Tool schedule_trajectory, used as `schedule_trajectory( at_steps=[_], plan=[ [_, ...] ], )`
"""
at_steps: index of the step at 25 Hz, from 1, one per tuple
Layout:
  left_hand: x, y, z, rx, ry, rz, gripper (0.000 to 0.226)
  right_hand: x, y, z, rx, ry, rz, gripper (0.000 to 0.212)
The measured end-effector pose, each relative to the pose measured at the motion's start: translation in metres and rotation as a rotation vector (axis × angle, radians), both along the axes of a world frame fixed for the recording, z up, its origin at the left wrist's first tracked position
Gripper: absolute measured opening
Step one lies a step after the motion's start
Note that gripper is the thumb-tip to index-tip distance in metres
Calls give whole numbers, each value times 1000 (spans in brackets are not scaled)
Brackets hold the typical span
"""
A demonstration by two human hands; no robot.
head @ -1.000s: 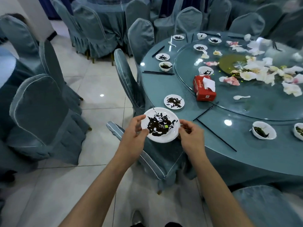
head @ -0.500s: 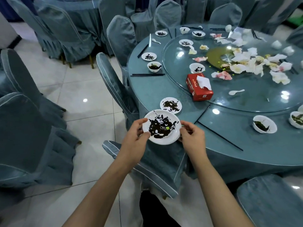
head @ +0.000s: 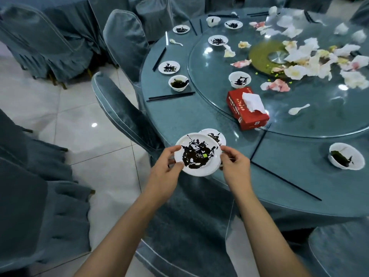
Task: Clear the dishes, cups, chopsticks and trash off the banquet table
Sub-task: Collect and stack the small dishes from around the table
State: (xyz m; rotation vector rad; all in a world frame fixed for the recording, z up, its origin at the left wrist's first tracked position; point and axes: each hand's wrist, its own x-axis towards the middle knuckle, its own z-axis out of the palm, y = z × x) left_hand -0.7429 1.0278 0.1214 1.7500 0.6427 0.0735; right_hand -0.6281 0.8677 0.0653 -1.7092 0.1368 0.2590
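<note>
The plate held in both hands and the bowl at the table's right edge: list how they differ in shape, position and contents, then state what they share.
The held plate is flat and shallow; the right-hand bowl is deep-walled. The plate is gripped at its rim by the left hand and right hand, partly covering a second plate; the bowl sits alone, untouched, on the table. The plate's dark residue is smeared widely; the bowl's lies in a clump inside. Both are white and dirty.

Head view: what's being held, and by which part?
The dirty white plate, held by both hands at opposite rim edges: left hand on the left rim, right hand on the right rim.
</note>
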Motion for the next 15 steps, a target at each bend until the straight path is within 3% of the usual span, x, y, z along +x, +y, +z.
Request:
schedule_trajectory(
  at_steps=[15],
  plan=[
    [122, 30, -93, -95, 149, -107, 39, 79, 8, -77, -174, 99, -104, 22]
  ],
)
